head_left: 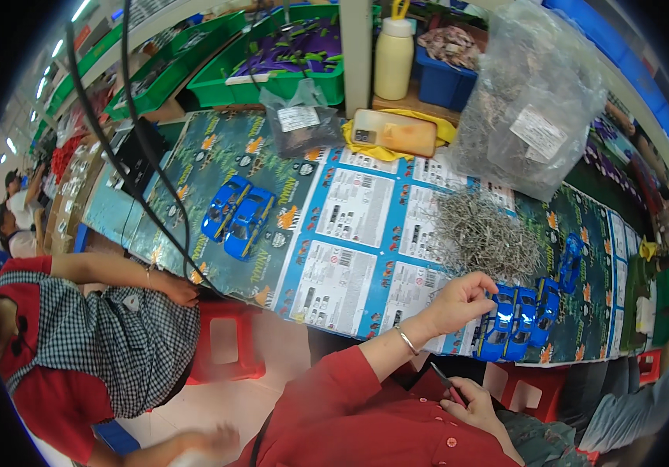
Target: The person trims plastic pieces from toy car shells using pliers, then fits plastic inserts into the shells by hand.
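My left hand is over the table at the left end of a row of blue toy car bodies. Its fingers are curled in a pinch beside the leftmost car; whatever is between the fingertips is too small to make out. Low in front of my body, my right hand is wrapped round a slim tool with a dark tip and a reddish handle; its exact kind is unclear. Just beyond my left hand lies a heap of thin silvery metal pins. Another blue car sits right of the heap.
Two more blue cars lie farther left. At the back are a phone on yellow cloth, a pale bottle, plastic bags and green bins. Black cables hang at left, near a co-worker's hand.
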The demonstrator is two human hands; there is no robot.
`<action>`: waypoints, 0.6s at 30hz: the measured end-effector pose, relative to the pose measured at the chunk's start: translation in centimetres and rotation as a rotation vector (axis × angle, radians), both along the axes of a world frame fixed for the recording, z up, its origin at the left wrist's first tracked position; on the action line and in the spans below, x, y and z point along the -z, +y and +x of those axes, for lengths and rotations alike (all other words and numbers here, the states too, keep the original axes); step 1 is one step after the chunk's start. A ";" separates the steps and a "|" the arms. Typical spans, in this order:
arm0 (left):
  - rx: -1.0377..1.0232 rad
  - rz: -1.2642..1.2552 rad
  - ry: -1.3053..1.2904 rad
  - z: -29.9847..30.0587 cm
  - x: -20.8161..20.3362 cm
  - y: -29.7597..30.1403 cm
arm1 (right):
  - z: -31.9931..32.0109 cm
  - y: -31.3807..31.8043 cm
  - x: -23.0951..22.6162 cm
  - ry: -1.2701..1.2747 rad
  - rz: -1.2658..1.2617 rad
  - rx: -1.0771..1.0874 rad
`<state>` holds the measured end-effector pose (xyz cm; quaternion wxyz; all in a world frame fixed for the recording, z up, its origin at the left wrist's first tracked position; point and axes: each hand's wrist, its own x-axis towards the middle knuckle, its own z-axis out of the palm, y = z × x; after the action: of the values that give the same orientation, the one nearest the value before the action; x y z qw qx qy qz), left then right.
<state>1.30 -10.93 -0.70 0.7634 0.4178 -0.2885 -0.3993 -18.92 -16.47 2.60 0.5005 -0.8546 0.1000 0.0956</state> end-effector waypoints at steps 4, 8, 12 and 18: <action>-0.113 0.068 -0.069 -0.1 -0.1 0.1 | 0.1 -0.7 1.2 -0.140 -0.025 -0.080; -0.110 0.182 -0.086 0.4 0.4 -0.9 | 0.4 -2.2 2.5 -0.226 0.063 -0.063; -0.202 0.289 -0.083 -0.1 -0.1 -1.0 | 0.0 -2.6 5.1 -0.181 0.097 -0.068; -0.196 0.139 -0.044 -0.6 1.0 -2.0 | -0.7 -3.5 4.9 -0.171 0.089 -0.074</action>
<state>0.67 -12.94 -1.66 0.7614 0.5045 -0.2345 -0.3328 -19.61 -19.94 -2.26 0.5407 -0.8397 0.0209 0.0450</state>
